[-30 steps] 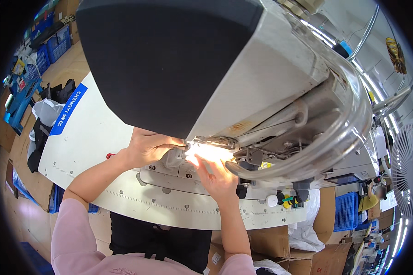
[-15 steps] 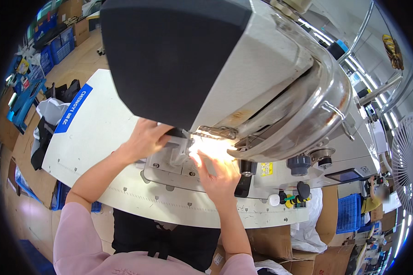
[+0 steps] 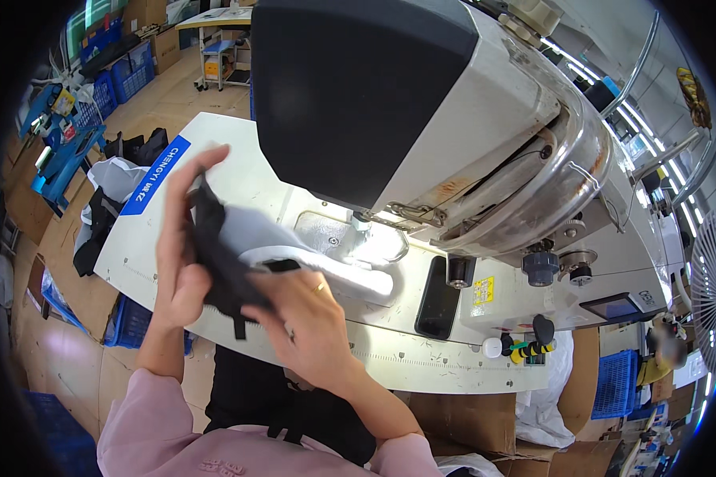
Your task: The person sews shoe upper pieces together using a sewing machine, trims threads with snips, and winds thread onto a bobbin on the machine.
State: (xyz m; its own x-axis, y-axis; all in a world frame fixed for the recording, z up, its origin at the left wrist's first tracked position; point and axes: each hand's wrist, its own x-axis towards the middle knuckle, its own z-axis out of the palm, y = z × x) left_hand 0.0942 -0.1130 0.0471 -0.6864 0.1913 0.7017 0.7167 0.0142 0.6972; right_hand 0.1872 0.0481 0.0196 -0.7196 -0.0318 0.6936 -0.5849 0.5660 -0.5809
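Note:
A black and pale grey fabric piece (image 3: 223, 253), curved and partly blurred by motion, is held above the sewing machine's white table (image 3: 215, 135). My left hand (image 3: 181, 254) grips its black side at the left, with the fingers stretched up along it and the thumb at the lower edge. From the right, my right hand (image 3: 314, 322) pinches the black part near its lower end. The pale part with a thick white rim reaches right toward the lit needle area of the sewing machine (image 3: 445, 151). Part of the piece is hidden behind my fingers.
The black machine head cover (image 3: 350, 95) overhangs the work. A phone (image 3: 436, 298) lies on the table right of my hands, with small thread spools (image 3: 525, 350) farther right. More black and grey pieces (image 3: 107, 207) lie at the left edge. Cardboard boxes (image 3: 469, 421) stand below.
Both hands have come away from the needle area, moving left and toward me with the fabric piece. The lit plate and the phone are now uncovered. The view has shifted slightly.

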